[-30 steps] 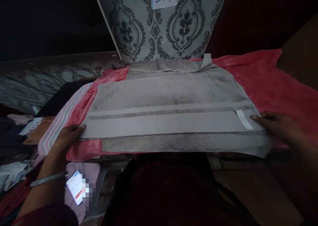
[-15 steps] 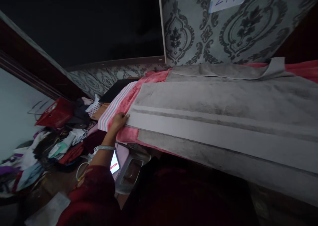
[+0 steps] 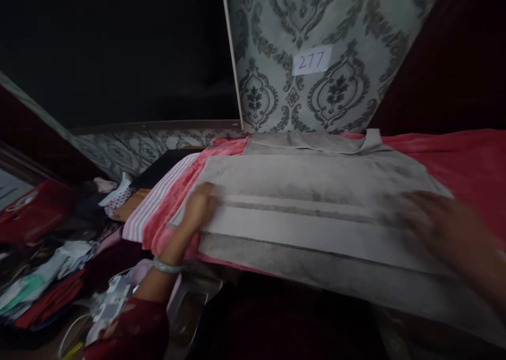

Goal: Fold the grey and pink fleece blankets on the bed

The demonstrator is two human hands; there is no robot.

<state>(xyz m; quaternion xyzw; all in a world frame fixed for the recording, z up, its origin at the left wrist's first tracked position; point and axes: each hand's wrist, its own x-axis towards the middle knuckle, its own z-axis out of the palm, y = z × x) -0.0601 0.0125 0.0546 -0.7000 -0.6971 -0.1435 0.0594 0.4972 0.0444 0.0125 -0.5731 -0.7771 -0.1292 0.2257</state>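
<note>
We see a folded grey terry towel (image 3: 316, 191) with a smooth woven band, lying flat on a fluffy pink blanket (image 3: 454, 154). Our left hand (image 3: 201, 207) rests on the towel's left edge, fingers on the cloth; our right hand (image 3: 438, 223), blurred, lies spread over its right end. We cannot tell whether either hand grips. Behind stands a patterned grey panel (image 3: 276, 49).

Lower left of the frame: dark red sleeve (image 3: 130, 331) with a faint pattern, plus a thin pale green bangle (image 3: 168, 266) on that wrist. Right arm's just blur.
</note>
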